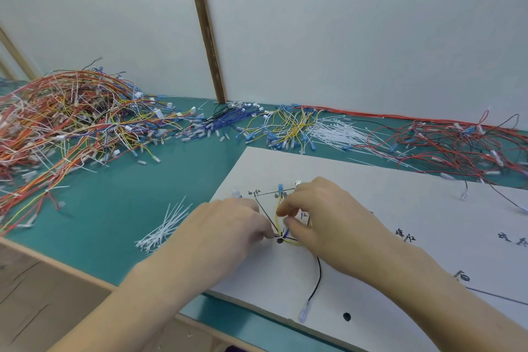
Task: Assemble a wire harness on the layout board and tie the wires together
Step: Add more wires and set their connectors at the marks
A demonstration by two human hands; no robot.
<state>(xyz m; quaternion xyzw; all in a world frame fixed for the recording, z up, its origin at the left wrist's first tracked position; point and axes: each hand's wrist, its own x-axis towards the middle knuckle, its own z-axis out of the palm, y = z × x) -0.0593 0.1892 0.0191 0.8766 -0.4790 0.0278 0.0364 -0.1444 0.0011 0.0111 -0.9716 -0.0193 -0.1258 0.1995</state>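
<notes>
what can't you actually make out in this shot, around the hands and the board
Head view only:
- Wire junction: where the wires meet lies under the fingertips of the left hand and right hand; no tie can be confirmed.
- Handwritten labels on the layout board: too small and blurred to read.
- Board's right part: cut off by the frame edge.
- Left wire pile: single wires cannot be traced.

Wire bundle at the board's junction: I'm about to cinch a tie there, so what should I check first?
1. Left hand pinches the wires: ok.
2. Right hand holds a cable tie: cannot tell, fingers hide it.
3. Yellow wire runs up to the blue terminal: ok.
4. Black wire lies on the layout board: ok.
5. Spare ties within reach: ok.
</notes>
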